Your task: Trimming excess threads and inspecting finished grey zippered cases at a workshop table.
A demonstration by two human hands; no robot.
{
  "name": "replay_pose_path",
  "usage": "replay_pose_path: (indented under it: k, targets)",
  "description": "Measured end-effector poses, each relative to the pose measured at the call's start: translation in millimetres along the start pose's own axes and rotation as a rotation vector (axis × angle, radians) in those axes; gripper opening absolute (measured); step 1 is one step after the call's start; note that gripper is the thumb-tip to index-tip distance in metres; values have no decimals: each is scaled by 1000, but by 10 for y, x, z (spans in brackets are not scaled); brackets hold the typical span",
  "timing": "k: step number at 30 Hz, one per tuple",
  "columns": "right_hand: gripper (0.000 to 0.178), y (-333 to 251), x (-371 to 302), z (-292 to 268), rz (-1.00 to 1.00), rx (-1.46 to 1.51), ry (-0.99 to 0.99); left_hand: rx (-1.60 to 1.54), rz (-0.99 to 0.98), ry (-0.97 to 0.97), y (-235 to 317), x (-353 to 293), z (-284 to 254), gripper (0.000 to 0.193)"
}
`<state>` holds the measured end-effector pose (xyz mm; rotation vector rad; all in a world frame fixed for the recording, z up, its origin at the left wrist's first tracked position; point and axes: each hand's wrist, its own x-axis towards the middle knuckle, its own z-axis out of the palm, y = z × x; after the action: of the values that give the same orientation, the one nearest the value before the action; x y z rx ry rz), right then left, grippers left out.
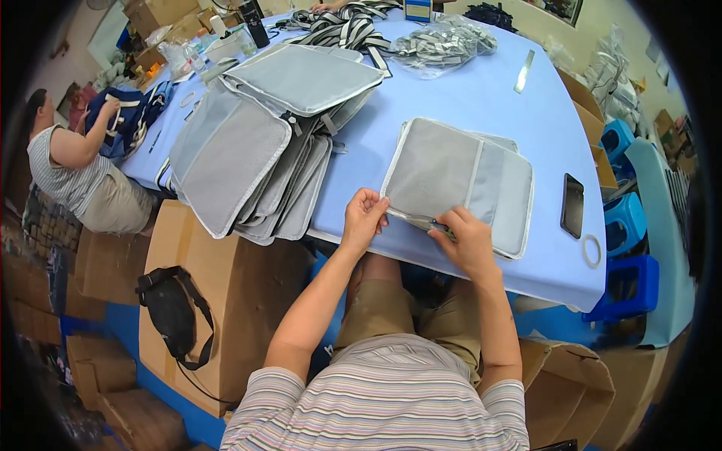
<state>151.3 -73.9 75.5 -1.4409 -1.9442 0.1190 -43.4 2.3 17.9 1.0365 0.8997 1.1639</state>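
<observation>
The left hand (365,218) is pinching a corner of the grey fabric panel (432,169) on the bench (556,143); the right hand (468,239) is gripping small snips (441,227) at the panel's near edge.

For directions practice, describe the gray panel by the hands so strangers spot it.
On the blue table, find the tall gray pile. Right of it lies the gray panel, its corner held by the left hand, unlike the pile.
</observation>
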Motion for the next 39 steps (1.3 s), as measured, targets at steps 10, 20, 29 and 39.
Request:
replay_pose_path:
  k: [10, 20, 29, 39]
  targets:
    - [20, 77, 46, -4, 185, 263, 127, 6, 3, -27, -35, 27, 25, 16]
    - [25, 38, 214, 227, 321, 1056, -224, 67, -4, 1, -143, 38, -63, 15]
    - [42, 527, -125, -334, 370, 952, 389, 76, 114, 11, -182, -4, -54, 17]
    - [36, 1859, -721, -795, 632, 616, 911, 20, 130, -8, -144, -35, 2, 18]
